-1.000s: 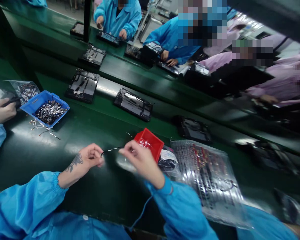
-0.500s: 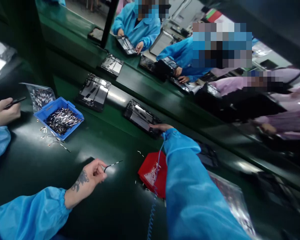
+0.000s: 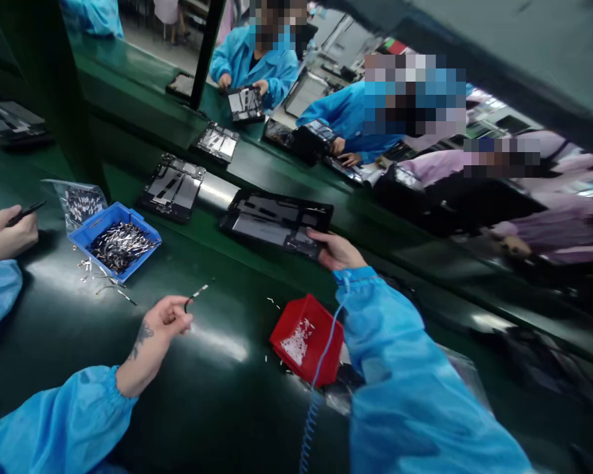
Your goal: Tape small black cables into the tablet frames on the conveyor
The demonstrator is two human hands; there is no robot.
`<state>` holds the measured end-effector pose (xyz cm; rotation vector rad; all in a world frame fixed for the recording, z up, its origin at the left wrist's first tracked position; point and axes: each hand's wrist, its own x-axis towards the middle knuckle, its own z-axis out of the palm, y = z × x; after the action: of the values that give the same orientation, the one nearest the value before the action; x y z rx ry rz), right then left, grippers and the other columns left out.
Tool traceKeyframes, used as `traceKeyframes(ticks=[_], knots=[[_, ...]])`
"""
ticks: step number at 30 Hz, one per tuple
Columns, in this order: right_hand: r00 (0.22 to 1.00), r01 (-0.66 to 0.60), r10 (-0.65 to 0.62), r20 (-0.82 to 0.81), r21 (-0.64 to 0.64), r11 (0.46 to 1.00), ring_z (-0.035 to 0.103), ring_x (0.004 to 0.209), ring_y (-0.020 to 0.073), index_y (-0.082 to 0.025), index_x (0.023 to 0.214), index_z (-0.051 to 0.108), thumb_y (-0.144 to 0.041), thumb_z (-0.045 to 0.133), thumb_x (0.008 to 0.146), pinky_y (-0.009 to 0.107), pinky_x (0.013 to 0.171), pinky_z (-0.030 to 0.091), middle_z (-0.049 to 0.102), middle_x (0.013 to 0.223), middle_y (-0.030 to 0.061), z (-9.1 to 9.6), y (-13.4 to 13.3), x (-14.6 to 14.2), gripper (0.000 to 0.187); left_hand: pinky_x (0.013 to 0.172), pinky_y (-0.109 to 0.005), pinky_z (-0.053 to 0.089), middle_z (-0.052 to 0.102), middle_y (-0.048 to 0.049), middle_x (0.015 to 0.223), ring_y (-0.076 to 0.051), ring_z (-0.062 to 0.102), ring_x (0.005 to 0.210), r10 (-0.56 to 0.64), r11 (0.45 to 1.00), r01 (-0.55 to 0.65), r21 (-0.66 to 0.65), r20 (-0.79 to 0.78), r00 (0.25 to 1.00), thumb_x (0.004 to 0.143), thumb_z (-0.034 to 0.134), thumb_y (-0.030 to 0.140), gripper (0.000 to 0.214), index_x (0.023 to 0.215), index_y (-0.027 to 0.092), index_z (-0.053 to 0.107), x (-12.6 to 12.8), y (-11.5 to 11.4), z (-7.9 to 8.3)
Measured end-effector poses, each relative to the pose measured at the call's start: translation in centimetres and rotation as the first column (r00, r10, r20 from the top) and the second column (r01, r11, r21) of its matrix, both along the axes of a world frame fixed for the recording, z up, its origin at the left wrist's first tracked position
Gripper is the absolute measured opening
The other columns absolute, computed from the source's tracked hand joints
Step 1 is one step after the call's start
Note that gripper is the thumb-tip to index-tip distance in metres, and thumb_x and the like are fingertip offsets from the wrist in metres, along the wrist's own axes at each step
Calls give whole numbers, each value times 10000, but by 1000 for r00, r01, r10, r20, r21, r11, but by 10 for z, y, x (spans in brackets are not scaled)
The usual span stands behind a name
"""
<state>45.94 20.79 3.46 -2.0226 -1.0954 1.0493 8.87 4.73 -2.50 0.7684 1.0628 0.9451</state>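
My left hand (image 3: pixel 170 317) is pinched shut on one end of a thin flex cable (image 3: pixel 197 291), black with a whitish section, held above the green table. My right hand (image 3: pixel 340 250) reaches far forward and grips the right end of an opened tablet (image 3: pixel 271 220) with dark internals and grey panels. Its thumb lies over the edge; the fingers beneath are partly hidden. Below my right wrist stands a red bin (image 3: pixel 321 336) with small white pieces in it. A blue coiled cord (image 3: pixel 310 421) hangs from my right cuff.
A blue bin (image 3: pixel 148 253) full of flex cables stands at left, with loose cables beside it and a plastic bag (image 3: pixel 82 201) behind. Another opened tablet (image 3: pixel 172 187) lies farther back. At far left a co-worker's hand (image 3: pixel 10 234) holds a dark slim tool. Other people work across the line.
My right hand has drawn the opened tablet out and turned it, so more of it shows. My left hand, still pinching the cable, has shifted left and slightly up in view.
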Motion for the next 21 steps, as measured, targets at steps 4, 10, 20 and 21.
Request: traceKeyframes(ticks=[4,10,20,21], knots=[[914,-195,199,-353,48,980,687,765,211,-167,930,613,-186,720,664,345,702,575,710,898,85,34,-39,-3,288,608,-190,443,597,62,653,-80,544,626,383,922,-386,21,87,920,657,770,288,335,961,214,649,23,-21,-7],[634,-720,559,-534,-146,678,682,782,173,-147,981,614,-282,829,546,279,704,553,708,926,40,23,-89,-52,504,611,-192,472,658,21,790,-99,587,706,433,898,-439,-21,209,877,633,808,254,279,878,194,689,4,-26,21],[646,-763,726,-237,-197,615,599,544,103,-184,708,705,-108,827,382,186,559,480,666,612,-66,-43,-86,-108,357,615,-194,500,685,13,745,-117,620,687,328,941,-336,43,138,935,593,840,361,280,766,190,700,21,-41,33],[672,-741,713,-202,-171,650,607,562,107,-192,716,710,-106,822,393,192,585,487,671,624,-64,-45,-88,-108,353,623,-202,502,690,8,741,-121,621,685,292,952,-300,61,116,949,598,835,374,284,769,190,702,24,-41,36]])
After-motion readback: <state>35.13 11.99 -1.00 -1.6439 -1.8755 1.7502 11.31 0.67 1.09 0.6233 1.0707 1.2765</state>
